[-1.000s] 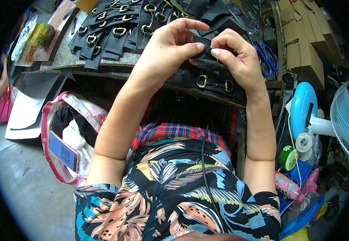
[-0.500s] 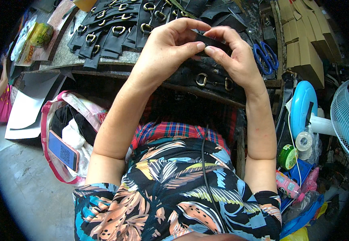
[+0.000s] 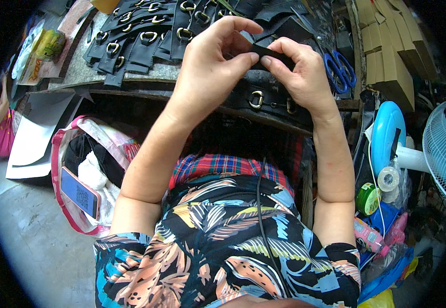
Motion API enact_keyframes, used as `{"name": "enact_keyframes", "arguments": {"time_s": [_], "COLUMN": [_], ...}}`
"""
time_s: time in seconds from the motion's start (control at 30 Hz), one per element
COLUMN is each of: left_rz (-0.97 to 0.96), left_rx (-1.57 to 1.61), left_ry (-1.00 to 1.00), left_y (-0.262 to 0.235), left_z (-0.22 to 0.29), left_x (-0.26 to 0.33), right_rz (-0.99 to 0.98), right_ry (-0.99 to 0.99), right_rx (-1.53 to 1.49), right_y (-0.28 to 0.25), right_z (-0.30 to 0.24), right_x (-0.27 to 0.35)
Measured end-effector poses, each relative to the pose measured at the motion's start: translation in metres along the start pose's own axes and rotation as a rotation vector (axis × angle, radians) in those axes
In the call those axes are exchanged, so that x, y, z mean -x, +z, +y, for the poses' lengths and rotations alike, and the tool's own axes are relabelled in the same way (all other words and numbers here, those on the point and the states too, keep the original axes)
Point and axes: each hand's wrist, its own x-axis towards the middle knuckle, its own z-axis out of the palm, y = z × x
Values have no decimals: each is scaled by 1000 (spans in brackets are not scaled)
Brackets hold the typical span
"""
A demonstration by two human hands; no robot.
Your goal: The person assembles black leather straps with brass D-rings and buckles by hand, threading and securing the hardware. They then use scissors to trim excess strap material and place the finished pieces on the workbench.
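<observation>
Between both hands, above the near edge of the workbench, is a narrow black strap piece [image 3: 272, 53] that looks like leather. My left hand [image 3: 210, 66] pinches its left end with thumb against the curled fingers, while the forefinger arches above. On the other side my right hand [image 3: 307, 74] grips the strap between thumb and bent fingers. Below them on the bench edge lies a black strap with a brass-coloured metal ring fitting [image 3: 256, 100], partly covered by the right wrist. Several black straps with metal D-shaped rings [image 3: 148, 37] lie in rows beyond my left hand.
Blue-handled scissors [image 3: 340, 72] lie right of my right hand, near stacked cardboard pieces [image 3: 391, 61]. A blue and white fan [image 3: 389, 133] and tape rolls [image 3: 368, 199] stand further right. At left, a pink-edged bag [image 3: 58, 169] holds a phone [image 3: 81, 192]. Another person's arm shows at far left.
The left forefinger has lifted away from the right hand's fingers, and the hands have tilted slightly. More of the black strap piece shows between them.
</observation>
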Motion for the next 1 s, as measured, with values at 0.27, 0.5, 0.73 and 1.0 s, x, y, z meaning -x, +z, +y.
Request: {"name": "enact_keyframes", "arguments": {"time_s": [0.27, 0.5, 0.73, 1.0], "left_rz": [48, 23, -171, -189], "left_rx": [-140, -54, 447, 410], "left_ry": [108, 73, -130, -245], "left_y": [19, 14, 8, 3], "left_z": [5, 1, -6, -12], "left_x": [9, 3, -8, -11], "right_rz": [181, 15, 48, -25], "right_ry": [-170, 88, 25, 55], "right_rx": [144, -291, -491, -465], "right_y": [6, -4, -5, -8], "right_z": [5, 10, 9, 8], "right_x": [-6, 1, 1, -1]}}
